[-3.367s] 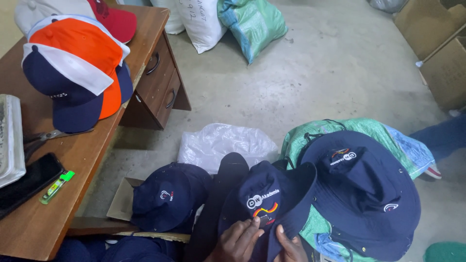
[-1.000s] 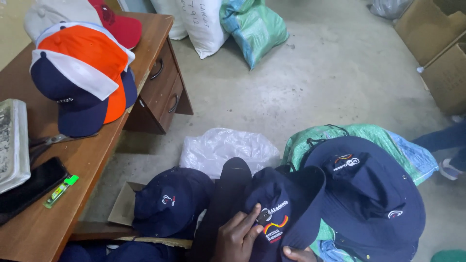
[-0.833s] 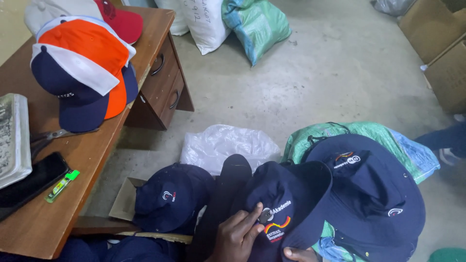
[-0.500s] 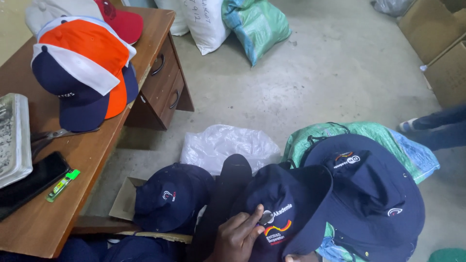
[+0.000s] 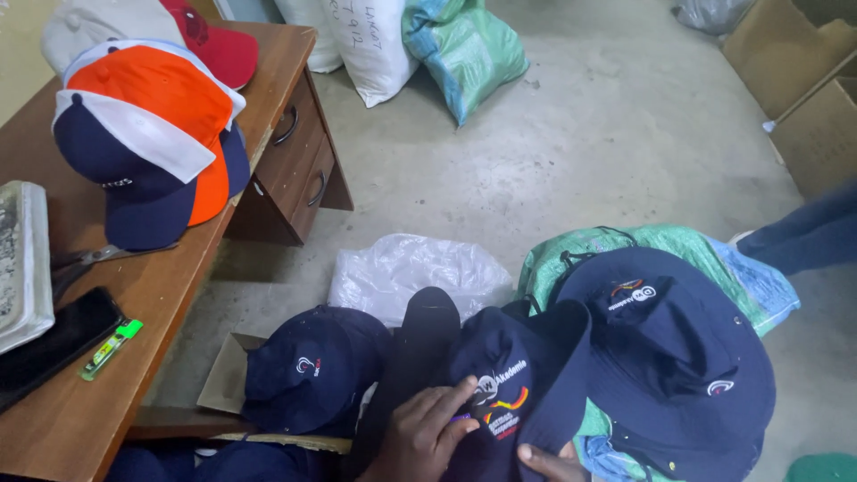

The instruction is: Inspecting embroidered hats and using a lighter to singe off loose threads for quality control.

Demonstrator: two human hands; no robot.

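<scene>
Together, left hand [image 5: 427,436] and right hand [image 5: 546,462] hold a navy cap [image 5: 518,393].

Caps [image 5: 147,143] on desk [image 5: 80,402], left

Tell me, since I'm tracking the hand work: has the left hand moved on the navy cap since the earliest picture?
Yes. The left hand has slid up the navy cap, its fingers now beside the embroidered emblem.

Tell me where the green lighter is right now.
In the head view, the green lighter lies at far left on the wooden desk, beside the black phone and below the stacked caps.
</scene>
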